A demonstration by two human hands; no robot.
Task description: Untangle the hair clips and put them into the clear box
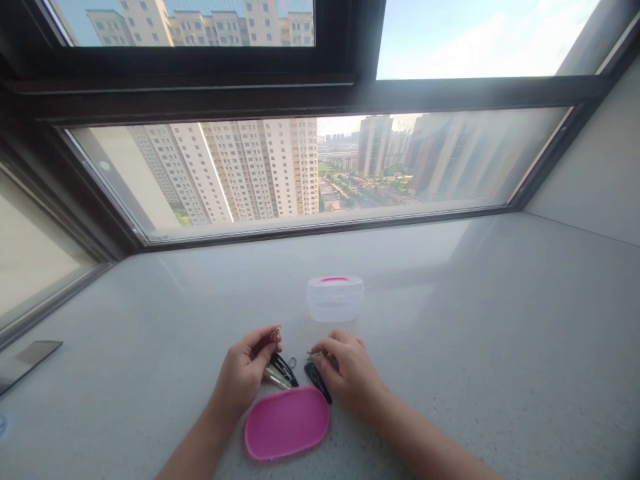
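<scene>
Just above the pink oval lid [287, 423], my left hand [243, 371] pinches a small metal clip [275, 335], my right hand [350, 371] pinches a gold-toned clip [316, 355] beside a black hair clip [317, 381], and a clear plastic box [335, 299] sits beyond them.

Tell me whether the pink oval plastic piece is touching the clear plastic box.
Apart. The head view shows the pink oval plastic piece nearer the camera than the clear plastic box, with hair clips and countertop between them.

There, the left hand [244, 371] hides whatever it pinches, the right hand [350, 373] covers most of a tiny metal piece [315, 354], and a dark slab [25, 365] runs off the left edge!
</scene>
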